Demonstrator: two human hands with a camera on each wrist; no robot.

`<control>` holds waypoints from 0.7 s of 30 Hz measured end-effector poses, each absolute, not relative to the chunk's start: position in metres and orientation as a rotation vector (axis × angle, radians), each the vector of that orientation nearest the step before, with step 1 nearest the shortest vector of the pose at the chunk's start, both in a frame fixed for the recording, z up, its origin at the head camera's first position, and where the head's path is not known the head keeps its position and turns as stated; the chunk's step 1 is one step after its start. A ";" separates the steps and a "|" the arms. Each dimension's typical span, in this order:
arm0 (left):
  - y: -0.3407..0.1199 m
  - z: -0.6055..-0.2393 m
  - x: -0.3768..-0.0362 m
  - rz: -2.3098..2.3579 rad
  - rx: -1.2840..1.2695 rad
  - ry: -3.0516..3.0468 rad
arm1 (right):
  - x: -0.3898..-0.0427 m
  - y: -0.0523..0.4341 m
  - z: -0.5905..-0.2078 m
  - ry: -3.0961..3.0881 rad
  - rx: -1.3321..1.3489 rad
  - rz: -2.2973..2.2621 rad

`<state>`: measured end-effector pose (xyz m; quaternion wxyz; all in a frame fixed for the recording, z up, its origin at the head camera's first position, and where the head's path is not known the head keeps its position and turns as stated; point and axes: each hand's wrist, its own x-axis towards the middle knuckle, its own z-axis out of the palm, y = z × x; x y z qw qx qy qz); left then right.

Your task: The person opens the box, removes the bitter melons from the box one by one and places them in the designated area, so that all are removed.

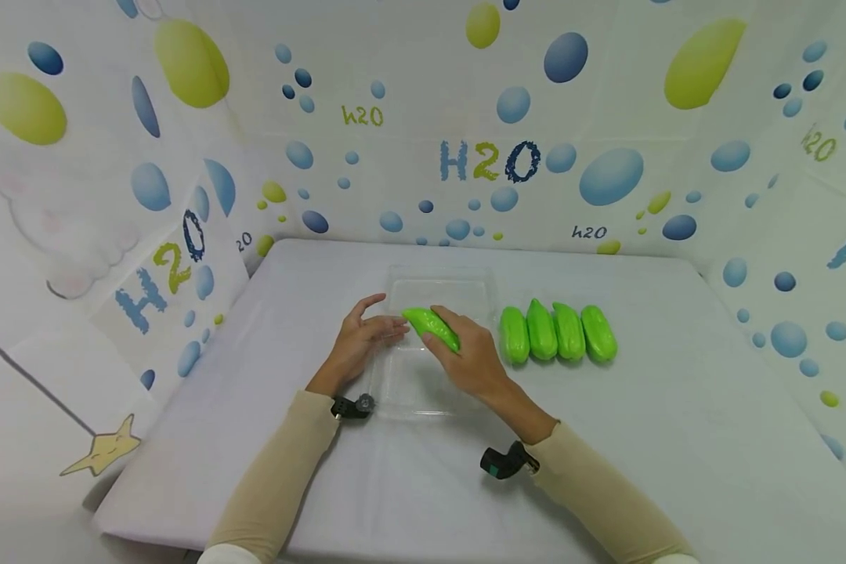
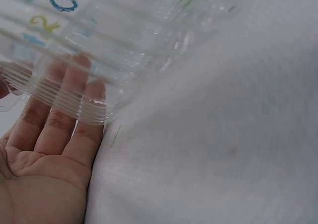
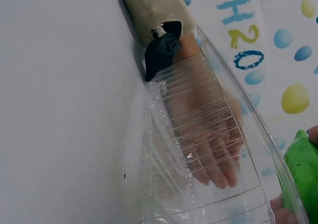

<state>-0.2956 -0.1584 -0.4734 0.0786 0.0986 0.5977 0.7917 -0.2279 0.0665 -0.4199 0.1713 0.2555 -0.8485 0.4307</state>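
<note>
Over the middle of the white-clothed table (image 1: 677, 439), the right hand (image 1: 475, 356) holds a bright green toy vegetable (image 1: 432, 327), fingers and thumb curled round its near end so the pointed tip angles out over the clear plastic tray (image 1: 437, 286). The left hand (image 1: 358, 338) lies against the tray's left wall, fingers straight and only lightly spread, pressing rather than gripping; through the left wrist view the fingers (image 2: 74, 97) show blurred behind the ribbed plastic.

From where I stand, the piece wants lowering flat and lengthwise, close to one wall, so that room stays for others. That flat left hand looks right for the job, since the tray seems thin and light and would likely skate on the cloth if nudged. A slack pinch should do; the piece looks rigid and unlikely to squash.

The tray is glass-clear, shallow and rectangular, with fine stepped ribs along its rounded corners (image 3: 198, 149) that catch the light. The held piece is glossy, oblong and tapered, its skin faintly bumpy. Four more green pieces (image 1: 557, 333) of the same make stand side by side just right of the tray, touching one another. The cloth is matte, with a fine weave and soft creases.
</note>
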 end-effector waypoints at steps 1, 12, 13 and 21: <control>-0.159 -0.473 -0.296 2.369 0.297 1.788 | -0.228 0.067 -0.420 -2.409 0.726 1.220; -0.158 -0.472 -0.296 2.354 0.346 1.807 | -0.232 0.072 -0.419 -2.402 0.689 1.188; -0.158 -0.472 -0.295 2.357 0.344 1.805 | -0.232 0.073 -0.419 -2.398 0.682 1.184; -0.159 -0.471 -0.295 2.352 0.296 1.815 | -0.236 0.080 -0.421 -2.374 0.656 1.178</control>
